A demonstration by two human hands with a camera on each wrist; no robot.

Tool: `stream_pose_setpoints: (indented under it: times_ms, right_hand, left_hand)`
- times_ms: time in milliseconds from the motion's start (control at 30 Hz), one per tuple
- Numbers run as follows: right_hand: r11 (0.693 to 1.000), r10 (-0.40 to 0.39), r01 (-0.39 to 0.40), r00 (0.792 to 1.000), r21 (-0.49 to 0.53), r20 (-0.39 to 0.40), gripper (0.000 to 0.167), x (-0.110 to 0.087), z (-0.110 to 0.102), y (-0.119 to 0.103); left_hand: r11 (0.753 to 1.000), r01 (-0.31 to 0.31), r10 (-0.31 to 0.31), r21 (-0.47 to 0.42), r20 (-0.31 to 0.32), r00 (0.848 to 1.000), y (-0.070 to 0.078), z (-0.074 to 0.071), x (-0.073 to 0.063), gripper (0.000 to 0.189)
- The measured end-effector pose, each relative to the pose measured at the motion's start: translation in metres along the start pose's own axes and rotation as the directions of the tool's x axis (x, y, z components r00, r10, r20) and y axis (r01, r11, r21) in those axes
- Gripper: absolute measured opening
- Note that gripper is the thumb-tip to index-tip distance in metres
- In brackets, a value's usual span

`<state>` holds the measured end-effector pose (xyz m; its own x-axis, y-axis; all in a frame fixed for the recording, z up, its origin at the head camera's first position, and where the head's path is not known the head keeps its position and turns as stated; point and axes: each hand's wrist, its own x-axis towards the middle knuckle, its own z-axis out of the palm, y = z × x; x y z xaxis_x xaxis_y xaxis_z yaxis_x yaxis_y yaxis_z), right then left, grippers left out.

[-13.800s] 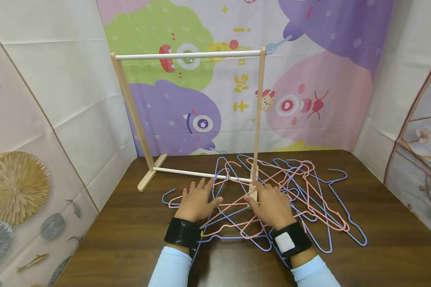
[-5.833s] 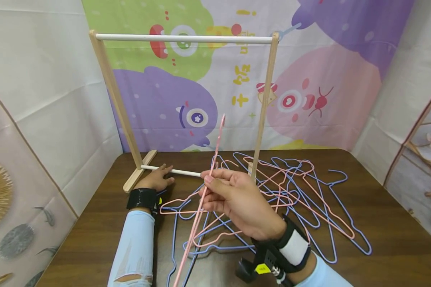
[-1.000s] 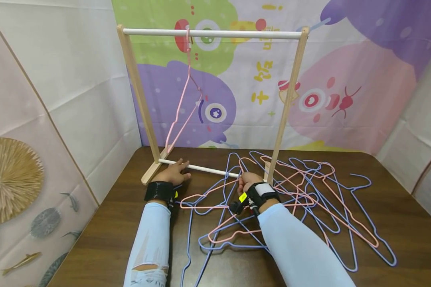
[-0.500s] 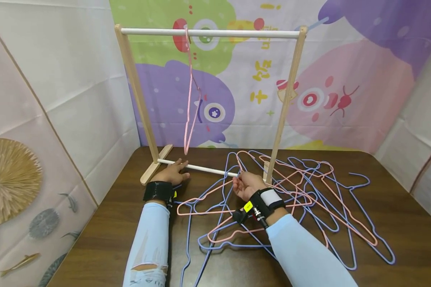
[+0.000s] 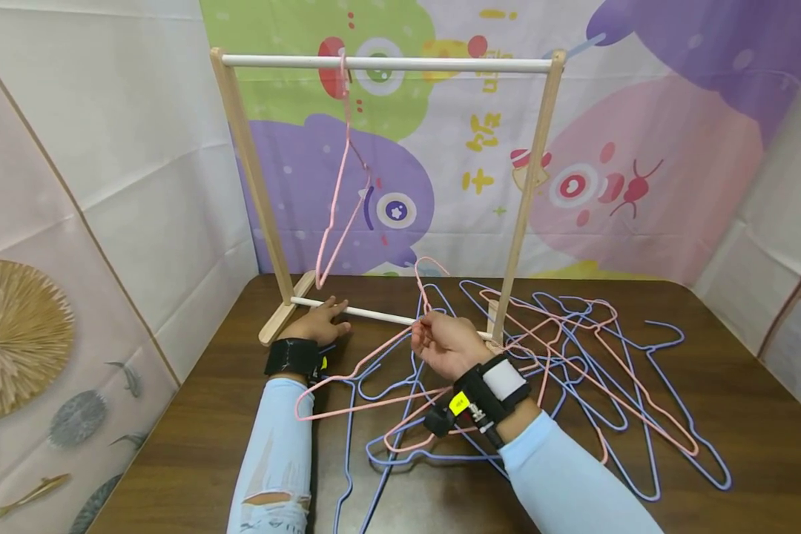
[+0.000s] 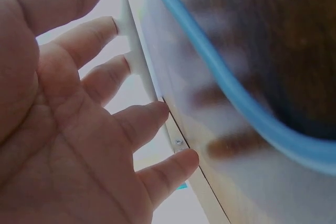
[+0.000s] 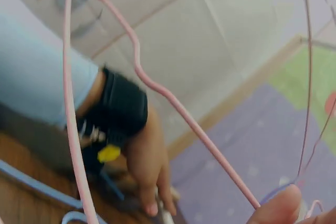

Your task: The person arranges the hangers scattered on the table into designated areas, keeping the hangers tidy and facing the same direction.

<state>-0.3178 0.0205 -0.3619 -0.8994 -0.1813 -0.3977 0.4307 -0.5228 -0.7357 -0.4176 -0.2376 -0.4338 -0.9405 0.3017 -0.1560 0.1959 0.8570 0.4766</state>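
My right hand [image 5: 450,345] pinches a pink hanger [image 5: 374,405] near its neck. Its hook rises above the fingers, and one shoulder points left, over the blue hangers. In the right wrist view the same pink hanger [image 7: 202,137] crosses in front of the left arm. My left hand [image 5: 317,324] rests on the rack's lower white bar [image 5: 380,317], near the left foot, fingers spread. Another pink hanger [image 5: 338,185] hangs by its hook from the upper white bar [image 5: 440,65], left of centre. A blue wire [image 6: 226,82] passes beside the left hand in the left wrist view.
Several pink and blue hangers [image 5: 649,430] lie tangled on the brown table [image 5: 187,460], mostly to the right. The rack's right wooden post [image 5: 530,185] stands among them. A cartoon cloth [image 5: 480,237] hangs behind.
One pink hanger now hangs on the upper bar and swings slightly. My right hand has gone back to the pile and lifts another pink hanger up and leftward. My left hand stays put.
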Motion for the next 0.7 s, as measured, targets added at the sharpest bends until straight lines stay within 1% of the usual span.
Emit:
stream_pose_setpoints:
  times_ms: [167, 333, 567, 700]
  right_hand:
    - [1.0, -0.025, 0.025, 0.998, -0.006, 0.051, 0.019, -0.014, 0.017, -0.002]
    - [0.998, -0.05, 0.052, 0.995, -0.03, 0.082, 0.016, -0.025, 0.031, -0.006]
    - [0.984, -0.067, 0.088, 0.988, -0.155, 0.14, 0.018, -0.039, 0.053, -0.019]
    - [0.967, -0.086, 0.119, 0.985, -0.226, 0.15, 0.018, -0.045, 0.057, -0.03]
  left_hand:
    - [1.0, -0.01, 0.01, 0.006, -0.008, 1.0, -0.002, 0.0, 0.001, 0.061]
    - [1.0, -0.017, 0.017, 0.011, -0.009, 1.0, -0.003, 0.0, 0.002, 0.062]
    - [1.0, 0.0, 0.0, -0.006, -0.015, 1.0, -0.002, 0.0, 0.001, 0.061]
    - [1.0, -0.003, 0.003, -0.029, -0.011, 1.0, -0.001, 0.0, 0.001, 0.061]
